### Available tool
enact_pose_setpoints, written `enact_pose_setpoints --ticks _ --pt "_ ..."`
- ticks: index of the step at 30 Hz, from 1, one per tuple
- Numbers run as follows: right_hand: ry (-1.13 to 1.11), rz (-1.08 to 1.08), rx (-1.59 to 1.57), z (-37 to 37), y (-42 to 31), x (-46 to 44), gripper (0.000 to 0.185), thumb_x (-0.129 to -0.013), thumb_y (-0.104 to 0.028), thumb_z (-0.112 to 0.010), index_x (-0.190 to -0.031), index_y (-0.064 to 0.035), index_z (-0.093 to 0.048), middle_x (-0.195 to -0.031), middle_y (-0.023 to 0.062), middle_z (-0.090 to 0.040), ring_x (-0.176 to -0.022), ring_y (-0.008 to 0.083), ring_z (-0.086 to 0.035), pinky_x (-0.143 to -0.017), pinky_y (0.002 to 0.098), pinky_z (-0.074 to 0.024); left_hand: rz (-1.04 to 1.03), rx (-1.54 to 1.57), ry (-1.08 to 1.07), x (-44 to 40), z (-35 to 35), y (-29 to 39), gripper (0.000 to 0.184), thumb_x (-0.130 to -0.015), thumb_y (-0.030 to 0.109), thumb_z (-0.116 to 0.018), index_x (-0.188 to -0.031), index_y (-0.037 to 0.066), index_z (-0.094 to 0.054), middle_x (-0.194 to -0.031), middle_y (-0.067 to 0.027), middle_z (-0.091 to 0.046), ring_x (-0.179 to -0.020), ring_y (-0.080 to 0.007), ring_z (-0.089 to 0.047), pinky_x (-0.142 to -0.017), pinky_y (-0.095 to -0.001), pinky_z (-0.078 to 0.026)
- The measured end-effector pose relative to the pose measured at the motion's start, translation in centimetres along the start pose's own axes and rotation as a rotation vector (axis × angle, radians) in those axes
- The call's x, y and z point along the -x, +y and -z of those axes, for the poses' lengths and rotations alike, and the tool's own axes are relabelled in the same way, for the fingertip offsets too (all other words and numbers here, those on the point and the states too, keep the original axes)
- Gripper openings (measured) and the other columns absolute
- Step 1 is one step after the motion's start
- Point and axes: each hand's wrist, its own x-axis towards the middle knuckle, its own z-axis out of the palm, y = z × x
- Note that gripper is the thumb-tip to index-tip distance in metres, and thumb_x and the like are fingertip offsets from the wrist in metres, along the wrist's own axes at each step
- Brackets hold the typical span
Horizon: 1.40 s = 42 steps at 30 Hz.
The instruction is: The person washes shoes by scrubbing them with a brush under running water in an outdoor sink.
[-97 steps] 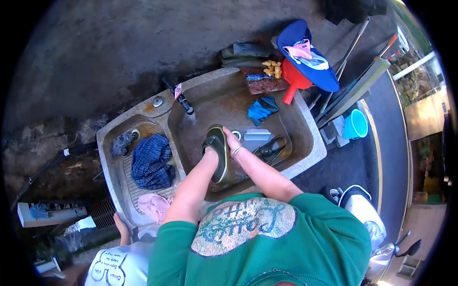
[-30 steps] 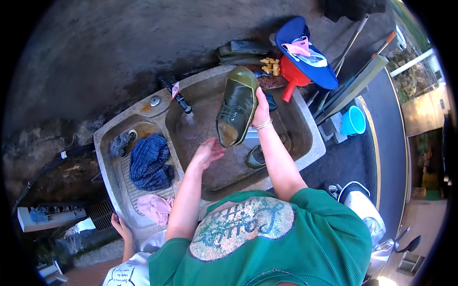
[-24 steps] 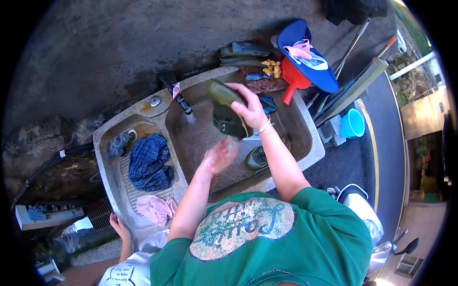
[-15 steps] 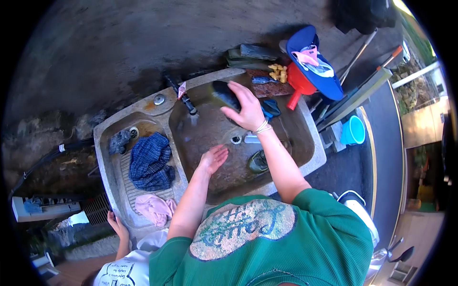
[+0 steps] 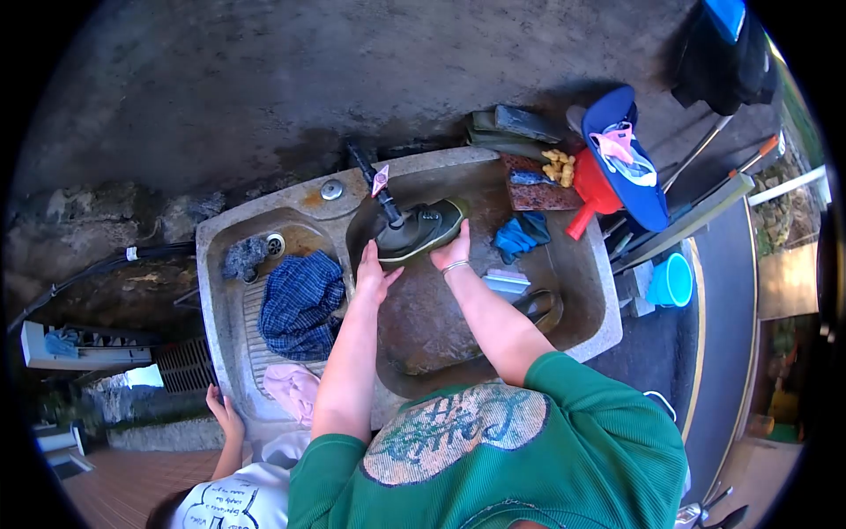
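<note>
A dark green shoe (image 5: 427, 227) is held level below the black tap (image 5: 388, 204), its pale-edged sole side toward me. My left hand (image 5: 374, 275) supports its left end, fingers against the sole's edge. At the other end, my right hand (image 5: 452, 249), with a pale band at the wrist, grips the shoe. Under my right forearm, a white and light-blue object (image 5: 507, 280), whose kind I cannot make out, lies in the stone sink (image 5: 423, 339). A second dark shoe (image 5: 539, 309) rests near the basin's right side, partly hidden by my arm.
A blue cloth (image 5: 520, 236) lies in the large basin. Left, the smaller basin holds a checked cloth (image 5: 304, 304), a grey rag (image 5: 245, 257) and a pink cloth (image 5: 293, 390). Another person's hand (image 5: 226, 416) touches the sink's edge. A red dipper (image 5: 597, 187) stands at the right corner.
The shoe, formerly in my right hand over the basin's far side, has come left under the tap. My left hand, earlier open and apart from it, now holds its left end.
</note>
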Motion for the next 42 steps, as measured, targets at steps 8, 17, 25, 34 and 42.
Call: enact_pose_setpoints --ticks 8,17,25,34,42 --pt "0.161 -0.044 0.085 2.7 1.9 -3.0 0.060 -0.092 -0.056 -0.030 -0.123 -0.0089 -0.051 -0.129 0.0096 -0.050 -0.120 0.0291 -0.045 -0.103 0.0466 -0.0321 -0.271 -0.349 0.071 4.0 -2.0 -0.1 0.038 -0.088 0.041 -0.055 -0.117 0.019 -0.042 -0.117 -0.0009 -0.048 -0.106 -0.0175 -0.047 -0.080 -0.0411 -0.046" --pt "0.228 -0.181 0.186 1.8 5.2 -2.7 0.061 -0.093 -0.054 -0.027 -0.123 -0.0060 -0.051 -0.126 0.0127 -0.053 -0.116 0.0315 -0.049 -0.101 0.0479 -0.0350 -0.535 -0.465 0.227 4.4 -1.5 -1.2 0.045 -0.080 0.035 -0.068 -0.113 0.012 -0.047 -0.106 -0.0065 -0.044 -0.096 -0.0166 -0.047 -0.069 -0.0309 -0.047" --pt "0.189 -0.263 0.438 2.8 4.2 -1.1 0.066 -0.091 -0.058 -0.028 -0.116 -0.0041 -0.056 -0.111 0.0139 -0.062 -0.103 0.0305 -0.058 -0.094 0.0435 -0.0429 -1.178 -1.090 0.350 8.5 -3.2 0.7 0.023 -0.074 0.020 -0.070 -0.080 0.002 -0.057 -0.090 -0.0139 -0.052 -0.087 -0.0292 -0.050 -0.078 -0.0354 -0.042" --pt "-0.083 -0.423 0.380 2.8 1.3 7.3 0.062 -0.090 -0.056 -0.033 -0.119 -0.0056 -0.055 -0.116 0.0136 -0.059 -0.106 0.0280 -0.056 -0.099 0.0411 -0.0382 -0.573 -1.852 -0.129 4.0 -4.1 -7.0 0.040 -0.090 0.017 -0.036 -0.124 -0.001 -0.046 -0.133 -0.0233 -0.038 -0.123 -0.0321 -0.041 -0.101 -0.0413 -0.036" --pt "-0.048 -0.359 0.392 3.6 3.4 9.4 0.054 -0.091 -0.050 -0.039 -0.118 -0.0063 -0.055 -0.117 0.0115 -0.059 -0.104 0.0263 -0.056 -0.097 0.0407 -0.0394 -0.148 -1.576 -0.120 2.6 -5.5 -5.5 0.058 -0.094 0.038 -0.035 -0.141 0.005 -0.025 -0.148 -0.0144 -0.020 -0.137 -0.0265 -0.019 -0.111 -0.0356 -0.017"
